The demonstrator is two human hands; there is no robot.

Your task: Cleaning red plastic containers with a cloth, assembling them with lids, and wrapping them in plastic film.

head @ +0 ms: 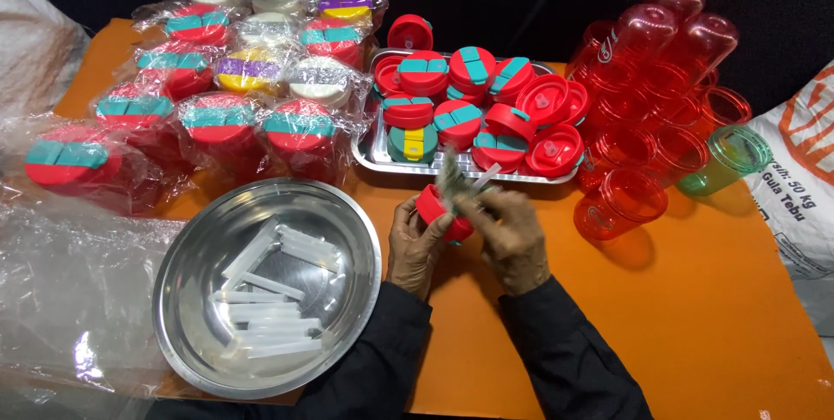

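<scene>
My left hand grips a red round lid from below, just in front of the metal tray. My right hand pinches a small blurred pale piece at the lid's top. Both sleeves are black. The rectangular tray holds several red lids with teal flaps and one teal lid with a yellow flap.
A round steel bowl with several clear plastic straws lies at the near left. Wrapped lidded cups crowd the far left. Red transparent cups and a green cup lie at the right, beside a white sack. Loose clear plastic covers the left edge.
</scene>
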